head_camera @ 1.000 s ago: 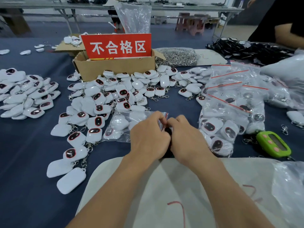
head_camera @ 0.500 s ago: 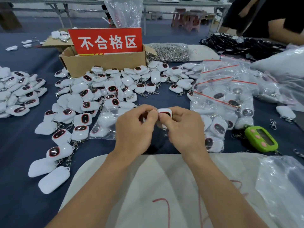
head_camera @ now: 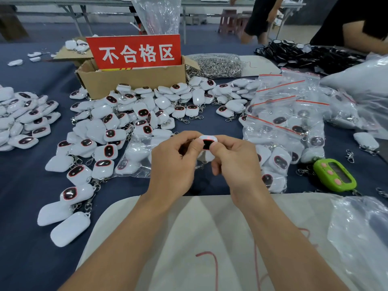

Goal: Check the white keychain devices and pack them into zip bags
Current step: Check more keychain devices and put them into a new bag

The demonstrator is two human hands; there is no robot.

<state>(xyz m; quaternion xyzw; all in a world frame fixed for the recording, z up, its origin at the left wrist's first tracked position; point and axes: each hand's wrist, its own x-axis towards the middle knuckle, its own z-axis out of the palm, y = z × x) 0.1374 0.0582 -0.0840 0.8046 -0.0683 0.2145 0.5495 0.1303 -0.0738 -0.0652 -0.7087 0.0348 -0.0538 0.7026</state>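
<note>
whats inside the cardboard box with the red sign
The red sign stands in the cardboard box, with a yellow strip at its foot. The front wall and the sign hide anything else inside.

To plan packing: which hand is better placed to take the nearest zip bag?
Probably the left hand: the zip bag lies beside it; the right hand can keep the keychain device.
</note>
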